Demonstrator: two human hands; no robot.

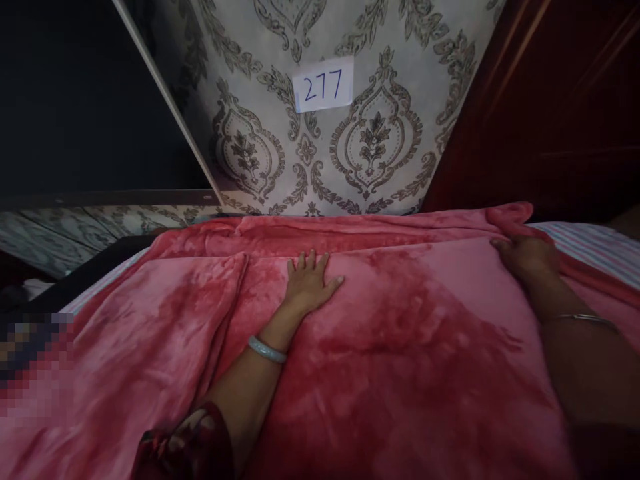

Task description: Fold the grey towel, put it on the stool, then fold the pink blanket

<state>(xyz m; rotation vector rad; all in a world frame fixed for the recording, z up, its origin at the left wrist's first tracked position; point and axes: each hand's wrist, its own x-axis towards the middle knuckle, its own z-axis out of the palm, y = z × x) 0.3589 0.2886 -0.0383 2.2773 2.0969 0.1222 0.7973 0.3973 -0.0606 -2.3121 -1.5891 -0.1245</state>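
Observation:
A plush blanket [400,360] in pink and red spreads across most of the view, folded over itself in layers. My left hand [310,283] lies flat on its upper layer near the far fold, fingers spread and holding nothing. At the far right corner of that layer, my right hand [527,257] is closed around the blanket's edge, its thumb and finger pinching the cloth. Another folded flap of the blanket lies left of my left forearm, its edge running toward me. The far edge of the blanket is rumpled into a low ridge.
A striped sheet [593,240] shows under the blanket at the right. Behind stands a patterned wall [305,153] bearing a paper marked 277 [324,85]. A dark television screen [95,100] is at the left, and a dark red wooden panel [545,120] rises at the right.

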